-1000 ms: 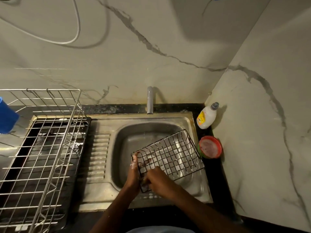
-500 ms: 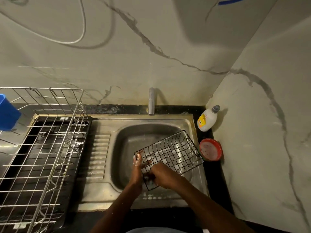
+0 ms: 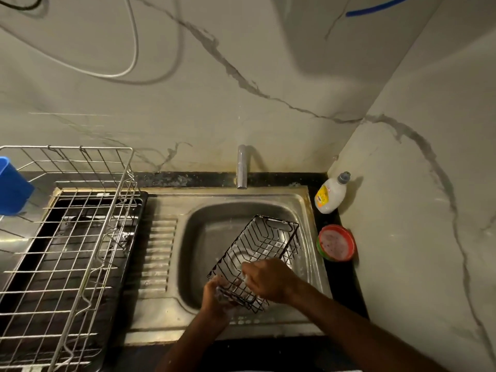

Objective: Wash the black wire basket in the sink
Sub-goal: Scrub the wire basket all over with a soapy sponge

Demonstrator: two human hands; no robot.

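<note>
The black wire basket hangs tilted over the steel sink, its handle end pointing toward the far right corner. My left hand grips the basket's near lower corner, with soapy foam on the fingers. My right hand reaches into the near end of the basket and presses something pale and foamy against the wires; I cannot tell exactly what it is. The tap stands behind the basin, with no water stream visible.
A large silver wire dish rack sits on a black tray to the left, with a blue cup on its far left side. A white detergent bottle and a red-rimmed soap tub stand right of the sink near the wall corner.
The basket has turned so its open side faces up and its long axis points away from me. My right hand moved from the near edge into the basket. The left hand shifted lower.
</note>
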